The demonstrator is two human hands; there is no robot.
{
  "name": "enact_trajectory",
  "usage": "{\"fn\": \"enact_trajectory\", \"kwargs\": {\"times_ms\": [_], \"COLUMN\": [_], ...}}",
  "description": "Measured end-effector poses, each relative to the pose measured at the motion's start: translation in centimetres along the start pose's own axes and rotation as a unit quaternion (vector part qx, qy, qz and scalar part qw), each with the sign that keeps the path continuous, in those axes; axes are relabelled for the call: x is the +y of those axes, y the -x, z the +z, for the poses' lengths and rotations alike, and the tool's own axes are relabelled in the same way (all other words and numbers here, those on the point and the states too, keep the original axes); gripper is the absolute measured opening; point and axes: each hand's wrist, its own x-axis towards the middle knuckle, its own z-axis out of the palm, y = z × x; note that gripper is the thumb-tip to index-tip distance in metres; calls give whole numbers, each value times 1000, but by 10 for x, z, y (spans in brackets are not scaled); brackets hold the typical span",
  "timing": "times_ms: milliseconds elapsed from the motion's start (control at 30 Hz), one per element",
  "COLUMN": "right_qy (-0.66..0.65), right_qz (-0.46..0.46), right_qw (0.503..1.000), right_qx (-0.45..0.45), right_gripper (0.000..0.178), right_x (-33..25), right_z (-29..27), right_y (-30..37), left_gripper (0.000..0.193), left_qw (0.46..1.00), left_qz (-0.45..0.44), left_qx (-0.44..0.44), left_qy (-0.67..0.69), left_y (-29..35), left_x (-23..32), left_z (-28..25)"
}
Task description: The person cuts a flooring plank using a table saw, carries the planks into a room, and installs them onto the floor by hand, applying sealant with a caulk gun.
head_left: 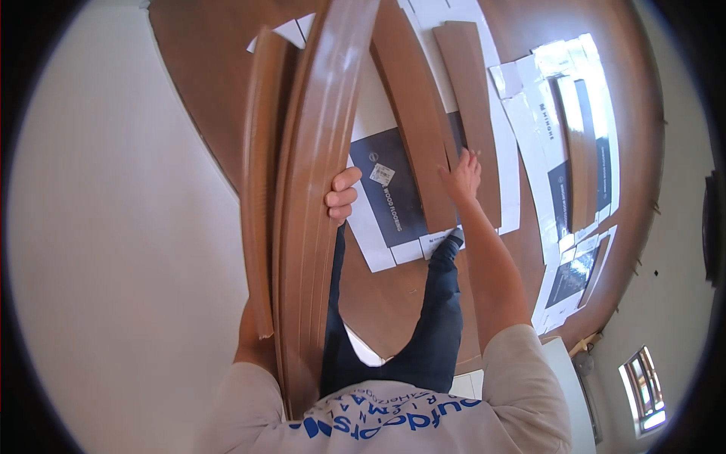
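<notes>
- Left hand [344,195]: gripping, fingers curled round the right edge of a long brown moulding [318,197]; thumb hidden behind the piece.
- Moulding runs steeply past that hand, far end high beyond it, near end down by the person's shirt [386,416]; grooves along its length.
- Narrower brown strip [261,189] just left of the moulding, on the far side from the left-hand fingers. Whether the same hand holds it too, cannot tell.
- Right hand [463,175]: open, fingers stretched forward, arm reaching out; over the edges of two brown pieces. Firm contact or not, cannot tell.
- Wide board [416,113] to the left of the right hand, running away from it; slimmer board [473,98] ahead and to the right, almost alongside.
- Under both, a flattened white carton [382,259] with a dark panel; small white label [383,175] on it, between the two hands.
- Well right of the right hand: second carton [525,125], brown plank [582,181] lying on it; smaller carton [569,281] nearer the person.
- Brown floor [204,76] beneath everything. Pale wall [113,227] left of the left hand.
</notes>
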Motion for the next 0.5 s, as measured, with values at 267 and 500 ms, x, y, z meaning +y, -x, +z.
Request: {"fn": "enact_trajectory", "kwargs": {"times_ms": [267,500], "right_qy": [39,135], "right_qz": [18,-51], "right_qw": [999,989], "right_qx": [-23,-30], "right_gripper": [112,119], "right_x": [-123,-119], "right_z": [86,156], "right_y": [-123,-148], "left_gripper": [33,43], "left_qw": [985,922], "left_qz": [165,384], "left_qx": [-41,10], "left_qy": [-17,-41], "left_y": [90,134], "left_x": [50,48], "left_z": [-104,-132]}}
